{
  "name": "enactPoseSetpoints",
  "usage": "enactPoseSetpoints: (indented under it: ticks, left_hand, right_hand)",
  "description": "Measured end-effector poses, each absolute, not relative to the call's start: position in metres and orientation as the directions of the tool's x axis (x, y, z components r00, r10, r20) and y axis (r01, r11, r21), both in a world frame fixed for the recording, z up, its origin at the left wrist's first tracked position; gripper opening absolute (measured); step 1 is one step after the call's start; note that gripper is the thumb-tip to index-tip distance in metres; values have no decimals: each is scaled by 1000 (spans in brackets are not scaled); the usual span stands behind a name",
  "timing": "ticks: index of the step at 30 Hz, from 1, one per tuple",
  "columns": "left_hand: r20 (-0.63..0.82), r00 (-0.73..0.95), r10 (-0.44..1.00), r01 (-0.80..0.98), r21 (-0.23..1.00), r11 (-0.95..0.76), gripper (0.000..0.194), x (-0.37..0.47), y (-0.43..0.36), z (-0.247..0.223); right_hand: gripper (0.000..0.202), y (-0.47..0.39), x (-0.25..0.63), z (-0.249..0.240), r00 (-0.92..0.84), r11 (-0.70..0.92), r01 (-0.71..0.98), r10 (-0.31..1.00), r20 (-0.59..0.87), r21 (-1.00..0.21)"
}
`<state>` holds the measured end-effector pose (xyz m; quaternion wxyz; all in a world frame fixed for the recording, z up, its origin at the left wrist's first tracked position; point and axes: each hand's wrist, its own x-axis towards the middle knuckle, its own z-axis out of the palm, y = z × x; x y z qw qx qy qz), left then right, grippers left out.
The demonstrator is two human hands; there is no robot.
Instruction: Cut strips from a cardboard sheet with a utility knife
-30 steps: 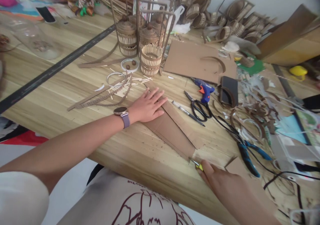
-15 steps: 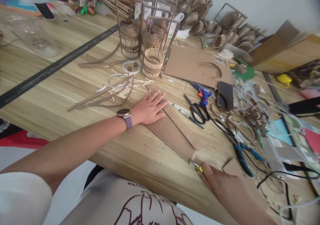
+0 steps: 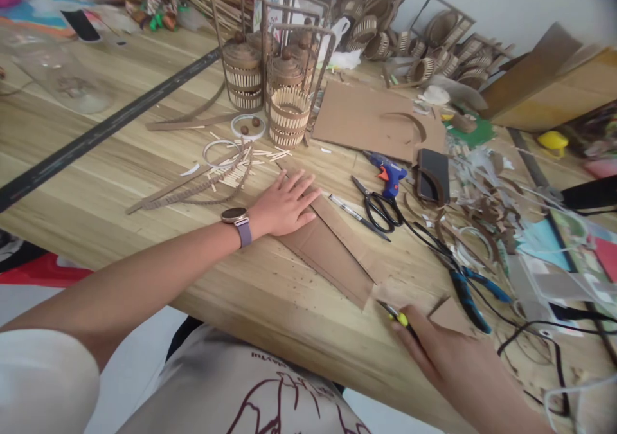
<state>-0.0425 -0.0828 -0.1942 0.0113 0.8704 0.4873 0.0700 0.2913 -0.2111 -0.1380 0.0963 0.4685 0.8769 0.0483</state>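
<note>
My left hand (image 3: 284,207) lies flat with fingers spread on a brown cardboard piece (image 3: 332,257), on its upper left end. A dark line separates a narrow strip along the cardboard's right side from the wider part. My right hand (image 3: 434,344) is closed around a yellow and black cutter (image 3: 401,318). Its blade points up and left, a little apart from the cardboard's lower right corner. Part of the cutter's handle is hidden in my fingers.
Black scissors (image 3: 378,209), a pen (image 3: 357,215) and a blue glue gun (image 3: 389,171) lie right of the cardboard. Blue-handled pliers (image 3: 470,299) lie further right, among cables and scraps. Small stick lanterns (image 3: 289,116) stand behind my left hand.
My right hand and the cutter have moved slightly right, and the blade has come away from the cardboard's corner. My left hand stays spread on the cardboard.
</note>
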Motion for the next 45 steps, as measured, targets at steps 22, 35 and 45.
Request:
enactPoseSetpoints:
  ticks: [22, 35, 45]
  left_hand:
    - [104, 491, 865, 855, 133, -501, 62, -39, -84, -191]
    - [138, 491, 860, 851, 135, -508, 63, -39, -84, -193]
    - [106, 503, 858, 845, 150, -513, 62, -41, -83, -192]
  right_hand:
    - [28, -142, 137, -129, -455, 582, 800, 748, -484, 147]
    - [22, -147, 128, -127, -422, 573, 796, 758, -498, 198]
    - [18, -146, 125, -118, -476, 670, 677, 715, -513, 306]
